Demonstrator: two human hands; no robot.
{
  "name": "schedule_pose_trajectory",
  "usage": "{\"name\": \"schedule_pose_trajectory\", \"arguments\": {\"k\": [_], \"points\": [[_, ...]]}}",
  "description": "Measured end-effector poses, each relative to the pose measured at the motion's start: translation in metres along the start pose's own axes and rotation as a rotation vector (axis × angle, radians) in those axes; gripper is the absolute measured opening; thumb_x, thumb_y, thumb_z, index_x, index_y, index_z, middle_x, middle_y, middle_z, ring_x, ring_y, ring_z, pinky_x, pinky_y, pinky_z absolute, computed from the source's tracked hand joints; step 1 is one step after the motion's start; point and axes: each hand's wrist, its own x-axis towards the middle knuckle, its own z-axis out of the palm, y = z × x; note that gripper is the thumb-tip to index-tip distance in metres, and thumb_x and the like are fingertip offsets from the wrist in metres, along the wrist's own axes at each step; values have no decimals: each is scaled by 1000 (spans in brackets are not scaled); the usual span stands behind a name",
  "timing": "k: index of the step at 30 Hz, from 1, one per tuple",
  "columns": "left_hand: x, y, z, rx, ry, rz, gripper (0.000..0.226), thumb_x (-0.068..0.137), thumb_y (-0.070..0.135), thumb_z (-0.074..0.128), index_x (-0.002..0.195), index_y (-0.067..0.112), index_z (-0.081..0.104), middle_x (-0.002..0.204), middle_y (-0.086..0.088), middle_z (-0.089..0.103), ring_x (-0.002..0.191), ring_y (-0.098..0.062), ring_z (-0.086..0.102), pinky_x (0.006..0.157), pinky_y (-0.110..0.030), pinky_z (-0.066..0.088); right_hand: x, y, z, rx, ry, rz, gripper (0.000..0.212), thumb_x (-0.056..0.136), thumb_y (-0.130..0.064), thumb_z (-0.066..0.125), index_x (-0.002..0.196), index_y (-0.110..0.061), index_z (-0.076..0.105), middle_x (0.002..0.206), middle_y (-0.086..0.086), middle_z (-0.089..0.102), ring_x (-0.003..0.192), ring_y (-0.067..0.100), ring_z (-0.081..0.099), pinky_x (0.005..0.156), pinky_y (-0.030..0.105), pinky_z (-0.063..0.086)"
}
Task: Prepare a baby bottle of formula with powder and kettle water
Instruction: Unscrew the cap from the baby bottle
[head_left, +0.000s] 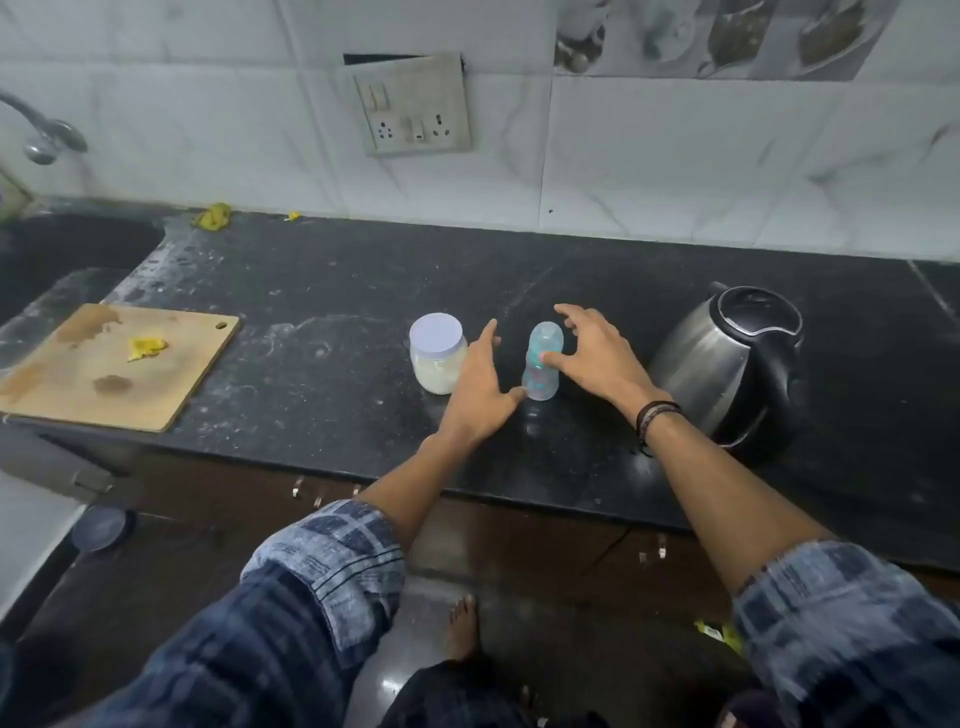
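A clear baby bottle (544, 349) with a cap stands upright on the black counter (322, 291). My left hand (480, 387) is spread open on its left, thumb tip touching the bottle's base. My right hand (592, 353) is open on its right, thumb tip against the bottle's middle and fingers arched past its cap. A clear jar of white powder (438, 353) with a white lid stands just left of my left hand. A steel electric kettle (727, 358) with a black lid and handle sits to the right.
A wooden cutting board (104, 374) with a yellow scrap lies at the counter's left end. Beyond it are a dark sink (57, 249) and a tap (47, 135). A switch and socket plate (413, 106) is on the tiled wall.
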Motion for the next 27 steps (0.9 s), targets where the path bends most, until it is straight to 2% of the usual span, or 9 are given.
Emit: {"name": "schedule_pose_trajectory", "arguments": {"k": [3, 7, 10, 14, 17, 20, 24, 27], "points": [[13, -6, 8, -9, -36, -8, 104, 84, 22, 81, 162, 13, 13, 160, -11, 34, 148, -19, 34, 120, -40, 33, 10, -9, 3, -40, -38, 22, 79, 85, -37, 80, 152, -28, 39, 143, 4, 51, 130, 27, 54, 104, 48, 50], [28, -19, 24, -63, -79, -53, 104, 84, 18, 82, 162, 13, 13, 163, -11, 30, 151, -21, 31, 119, -35, 33, 21, -13, 11, -102, -45, 57, 77, 82, -39, 82, 147, -29, 42, 139, 4, 54, 126, 29, 56, 101, 49, 50], [40, -28, 32, -105, -114, -78, 103, 83, 15, 82, 162, 15, 16, 164, -8, 31, 151, -21, 32, 119, -37, 34, 27, -15, 16, -145, -30, 86, 75, 84, -34, 82, 147, -27, 42, 142, 4, 54, 128, 29, 55, 102, 48, 47], [52, -39, 38, -105, -164, -111, 96, 83, 23, 83, 159, 18, 24, 162, -2, 36, 147, -20, 36, 118, -38, 35, 28, -16, 22, -184, -3, 88, 70, 86, -29, 80, 146, -23, 45, 140, 7, 57, 127, 30, 57, 102, 46, 47], [59, -49, 42, -82, -191, -108, 88, 82, 32, 83, 154, 21, 33, 155, 1, 45, 140, -20, 44, 114, -46, 42, 29, -15, 25, -190, 21, 84, 63, 86, -28, 79, 141, -21, 50, 135, 8, 60, 120, 31, 60, 97, 46, 51], [61, -54, 47, -125, -188, -94, 79, 82, 39, 80, 147, 29, 37, 143, 6, 54, 128, -16, 53, 106, -45, 49, 29, -15, 29, -201, 18, 62, 59, 88, -31, 78, 140, -20, 51, 132, 7, 59, 117, 28, 61, 93, 43, 52], [62, -48, 51, -194, -178, -39, 67, 89, 25, 78, 145, 22, 42, 127, 13, 57, 112, -6, 56, 98, -32, 49, 32, -12, 31, -227, -4, 34, 59, 87, -33, 79, 137, -21, 50, 128, 7, 58, 116, 27, 61, 92, 44, 55], [61, -47, 54, -184, -157, -26, 61, 91, 23, 73, 144, 22, 44, 128, 8, 60, 115, -12, 59, 100, -41, 51, 34, -9, 33, -251, 1, 3, 55, 86, -30, 80, 131, -19, 52, 122, 8, 59, 111, 26, 62, 89, 41, 55]]}}
